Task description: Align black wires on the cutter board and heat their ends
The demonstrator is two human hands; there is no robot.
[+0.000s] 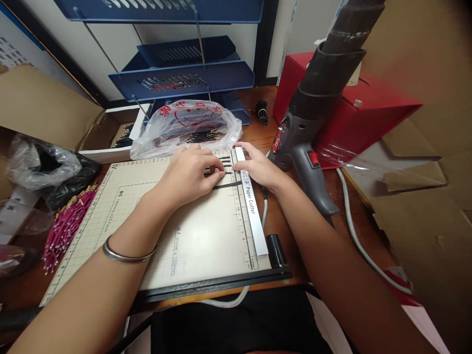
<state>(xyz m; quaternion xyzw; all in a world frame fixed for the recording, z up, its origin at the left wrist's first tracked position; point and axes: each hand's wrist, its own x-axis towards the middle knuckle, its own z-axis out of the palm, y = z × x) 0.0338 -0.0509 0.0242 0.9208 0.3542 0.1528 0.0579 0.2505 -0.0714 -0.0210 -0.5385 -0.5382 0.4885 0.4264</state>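
Note:
A cream paper cutter board (206,236) with printed grid lines lies before me. Several thin black wires (226,185) rest across it, their ends towards the white strip (254,223) marked "Paper Cutter". My left hand (193,172) is over the board, thumb and forefinger pinched on one black wire. At the strip's far end is my right hand (258,167), its thumb and forefinger apart; the thumb tip is close to the wire ends. Its other fingers are largely hidden. The cutter's black handle (276,250) is at the near right corner.
A clear plastic bag (188,120) of black wires with gold ends is behind the board. Magenta wires (70,228) lie left. A grey heat gun (309,142) stands at right by a red box (376,105). Blue shelf trays (184,81) rise at the back.

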